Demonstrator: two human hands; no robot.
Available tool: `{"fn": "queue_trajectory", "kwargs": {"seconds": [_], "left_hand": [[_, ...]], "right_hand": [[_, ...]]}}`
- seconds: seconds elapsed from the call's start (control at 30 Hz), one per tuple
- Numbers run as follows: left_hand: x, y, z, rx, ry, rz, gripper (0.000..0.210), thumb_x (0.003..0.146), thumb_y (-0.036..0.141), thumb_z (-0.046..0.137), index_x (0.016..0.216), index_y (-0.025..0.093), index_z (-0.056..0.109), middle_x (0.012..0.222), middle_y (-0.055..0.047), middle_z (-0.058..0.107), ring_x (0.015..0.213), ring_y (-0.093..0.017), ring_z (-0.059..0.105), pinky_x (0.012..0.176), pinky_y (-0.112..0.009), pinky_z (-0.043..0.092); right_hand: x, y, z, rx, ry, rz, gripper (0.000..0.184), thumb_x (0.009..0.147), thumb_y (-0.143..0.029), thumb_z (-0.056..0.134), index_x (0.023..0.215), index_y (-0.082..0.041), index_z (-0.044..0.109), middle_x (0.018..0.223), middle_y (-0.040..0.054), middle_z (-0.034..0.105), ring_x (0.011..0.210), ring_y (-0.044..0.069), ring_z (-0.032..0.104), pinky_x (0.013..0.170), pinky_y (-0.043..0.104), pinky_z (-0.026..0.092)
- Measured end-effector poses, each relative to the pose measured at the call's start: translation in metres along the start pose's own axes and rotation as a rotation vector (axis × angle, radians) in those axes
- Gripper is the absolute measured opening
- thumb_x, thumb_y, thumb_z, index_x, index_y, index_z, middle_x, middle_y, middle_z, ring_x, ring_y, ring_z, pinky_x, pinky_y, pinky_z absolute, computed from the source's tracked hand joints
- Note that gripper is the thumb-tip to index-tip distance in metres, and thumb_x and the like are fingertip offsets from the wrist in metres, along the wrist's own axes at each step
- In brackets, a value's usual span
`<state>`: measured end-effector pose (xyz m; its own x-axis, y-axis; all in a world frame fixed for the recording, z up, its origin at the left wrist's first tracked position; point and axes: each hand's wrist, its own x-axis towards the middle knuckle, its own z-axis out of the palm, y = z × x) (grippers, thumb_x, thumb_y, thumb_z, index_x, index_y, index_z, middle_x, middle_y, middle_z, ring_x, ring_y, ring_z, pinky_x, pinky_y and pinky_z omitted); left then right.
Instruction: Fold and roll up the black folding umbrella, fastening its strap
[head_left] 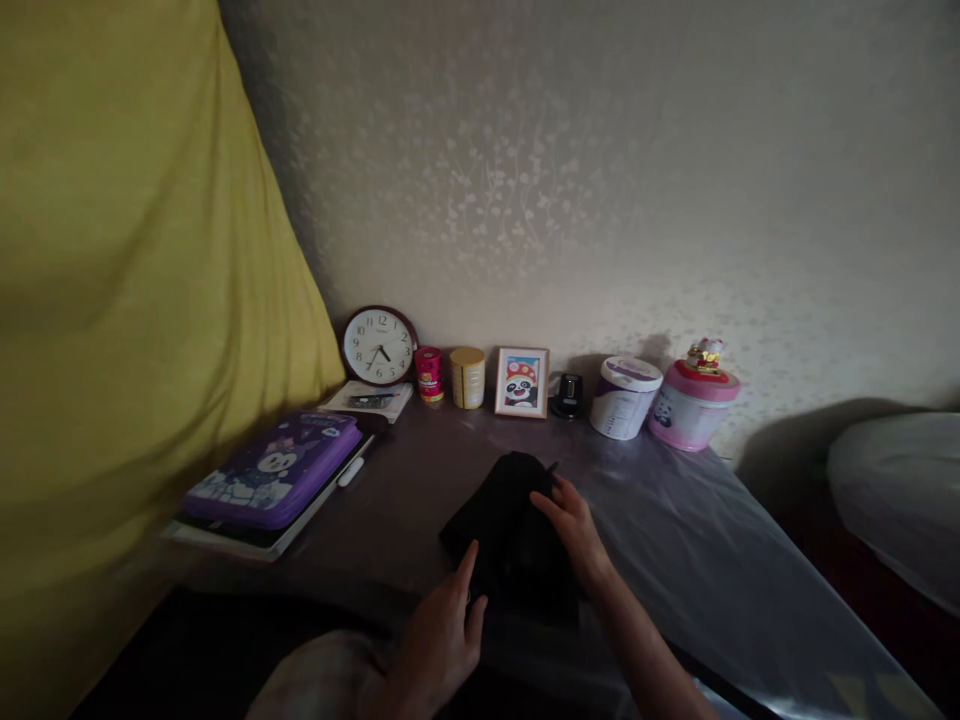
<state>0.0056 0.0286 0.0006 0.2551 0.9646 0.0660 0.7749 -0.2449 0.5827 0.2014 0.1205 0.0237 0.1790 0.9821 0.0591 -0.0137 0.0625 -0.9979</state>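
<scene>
A soft black fabric thing [501,520], which looks like a small bag, sits at the near middle of the table; its dark folds hide the details. My right hand [571,520] grips its far right edge, thumb and fingers closed on the fabric. At its near left side is my left hand [444,630], index finger stretched along the fabric and thumb bent below it. The left hand's other fingers are hidden underneath. A dark strap [720,685] runs beside my right forearm.
Along the wall stand a round clock [379,346], a pink can [429,375], a yellow-lidded tin [468,378], a framed panda picture [522,383], a small black device [568,395], a white tub [626,398] and a pink tub [694,405]. A purple case [277,470] lies on books at left, near a yellow curtain [150,250].
</scene>
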Motion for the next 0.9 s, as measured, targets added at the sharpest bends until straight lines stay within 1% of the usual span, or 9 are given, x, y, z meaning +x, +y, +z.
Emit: {"fn": "queue_trajectory", "kwargs": {"seconds": [0.13, 0.27, 0.37, 0.47, 0.57, 0.67, 0.73, 0.8, 0.9], "left_hand": [[0.001, -0.002, 0.001, -0.003, -0.012, 0.005, 0.057, 0.087, 0.023, 0.03, 0.14, 0.008, 0.02, 0.135, -0.015, 0.045, 0.113, -0.018, 0.053, 0.095, -0.029, 0.041], [0.002, -0.004, 0.001, -0.014, -0.019, -0.005, 0.059, 0.085, 0.024, 0.033, 0.141, 0.008, 0.019, 0.134, -0.014, 0.047, 0.114, -0.017, 0.052, 0.096, -0.029, 0.04], [0.003, -0.001, -0.001, -0.028, -0.037, -0.018, 0.061, 0.085, 0.023, 0.035, 0.141, 0.01, 0.018, 0.134, -0.013, 0.047, 0.115, -0.016, 0.051, 0.097, -0.027, 0.038], [0.002, 0.002, -0.004, -0.024, -0.061, -0.041, 0.062, 0.084, 0.023, 0.036, 0.142, 0.012, 0.016, 0.134, -0.012, 0.047, 0.116, -0.016, 0.05, 0.098, -0.027, 0.037], [0.0, 0.004, -0.004, -0.027, -0.061, -0.041, 0.063, 0.084, 0.021, 0.036, 0.143, 0.014, 0.012, 0.135, -0.011, 0.046, 0.118, -0.016, 0.049, 0.098, -0.027, 0.037], [-0.002, 0.004, -0.004, -0.063, -0.037, -0.026, 0.069, 0.084, 0.019, 0.036, 0.143, 0.016, 0.001, 0.135, -0.011, 0.045, 0.114, -0.015, 0.051, 0.096, -0.027, 0.038], [-0.004, 0.005, -0.004, -0.08, -0.017, -0.008, 0.072, 0.085, 0.018, 0.037, 0.143, 0.02, -0.006, 0.135, -0.009, 0.046, 0.11, -0.014, 0.053, 0.093, -0.025, 0.04], [-0.004, 0.006, -0.005, -0.051, -0.02, 0.016, 0.071, 0.086, 0.017, 0.035, 0.142, 0.025, -0.007, 0.129, -0.007, 0.051, 0.106, -0.014, 0.055, 0.091, -0.025, 0.04], [-0.004, 0.008, -0.007, 0.063, -0.073, 0.023, 0.064, 0.089, 0.018, 0.031, 0.143, 0.028, -0.003, 0.108, -0.006, 0.059, 0.094, -0.015, 0.058, 0.086, -0.027, 0.042]], "right_hand": [[0.012, -0.003, 0.026, -0.023, -0.043, 0.025, 0.063, 0.064, -0.04, 0.068, 0.122, -0.019, 0.051, 0.102, 0.0086, 0.067, 0.093, 0.025, 0.063, 0.075, 0.035, 0.052], [0.024, 0.002, 0.042, -0.176, -0.019, 0.057, 0.067, 0.061, -0.036, 0.069, 0.123, -0.016, 0.05, 0.107, 0.0116, 0.064, 0.1, 0.025, 0.06, 0.08, 0.033, 0.049], [0.03, 0.005, 0.045, -0.305, -0.044, 0.083, 0.071, 0.062, -0.035, 0.069, 0.126, -0.014, 0.047, 0.111, 0.0142, 0.061, 0.1, 0.025, 0.06, 0.077, 0.032, 0.049], [0.033, 0.006, 0.044, -0.4, -0.074, 0.096, 0.071, 0.062, -0.033, 0.07, 0.126, -0.013, 0.046, 0.109, 0.0143, 0.061, 0.095, 0.024, 0.061, 0.071, 0.03, 0.05], [0.035, 0.007, 0.044, -0.423, -0.074, 0.097, 0.068, 0.062, -0.033, 0.071, 0.124, -0.016, 0.048, 0.104, 0.0112, 0.062, 0.09, 0.022, 0.062, 0.062, 0.027, 0.05], [0.035, 0.008, 0.045, -0.411, -0.106, 0.083, 0.066, 0.064, -0.028, 0.069, 0.124, -0.015, 0.046, 0.092, 0.007, 0.063, 0.077, 0.018, 0.062, 0.053, 0.023, 0.048], [0.035, 0.007, 0.046, -0.392, -0.134, 0.075, 0.065, 0.066, -0.025, 0.068, 0.125, -0.014, 0.045, 0.083, 0.0037, 0.063, 0.068, 0.015, 0.06, 0.049, 0.022, 0.047], [0.033, 0.004, 0.046, -0.359, -0.173, 0.075, 0.061, 0.069, -0.025, 0.065, 0.125, -0.014, 0.044, 0.077, 0.0014, 0.062, 0.062, 0.013, 0.059, 0.047, 0.021, 0.046], [0.029, -0.001, 0.047, -0.29, -0.272, 0.08, 0.048, 0.078, -0.029, 0.055, 0.122, -0.013, 0.044, 0.074, 0.0018, 0.065, 0.062, 0.013, 0.061, 0.051, 0.022, 0.046]]}}
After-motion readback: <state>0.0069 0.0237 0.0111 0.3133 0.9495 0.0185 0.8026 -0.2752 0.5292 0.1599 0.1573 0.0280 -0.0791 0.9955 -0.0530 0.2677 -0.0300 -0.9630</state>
